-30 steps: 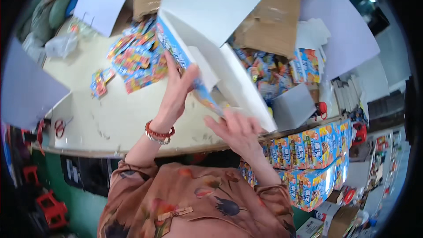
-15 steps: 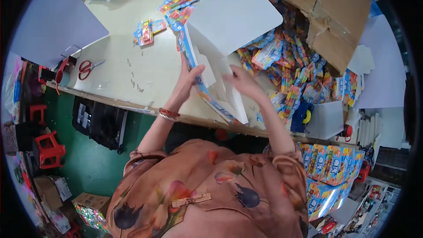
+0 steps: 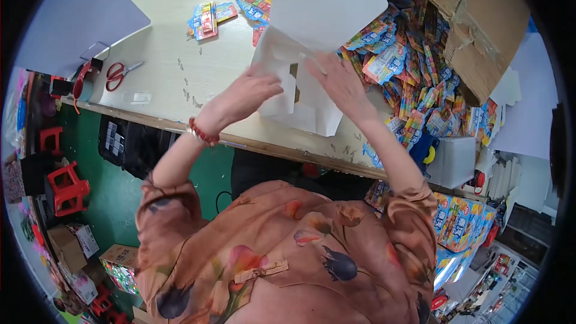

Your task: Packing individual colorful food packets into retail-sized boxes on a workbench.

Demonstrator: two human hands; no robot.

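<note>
A printed cardboard box [image 3: 312,111] stands on the table at my side of it, its white inside facing up. Its wide white lid flap [image 3: 321,9] is raised at the far side. My left hand [image 3: 249,93] is stretched flat over the box's left side, fingers pointing inward. From the right, my right hand [image 3: 342,84] reaches over the opposite side, fingers extended and slightly blurred at the tips. Between the hands, small inner flaps fold inward, leaving a narrow gap. Neither hand grips anything.
Many small colourful candy packs [image 3: 414,72] spill from a large brown carton [image 3: 486,42] at the right. A few packs [image 3: 207,21] lie left of the lid. Red-handled scissors [image 3: 117,75] and a tape dispenser [image 3: 84,84] rest at the left. Finished-looking printed boxes [image 3: 462,222] stand lower right.
The box has gone from tilted, held by its printed left wall, to standing on the table, opening up. My left hand has let go of that wall; both hands are now over the flaps.
</note>
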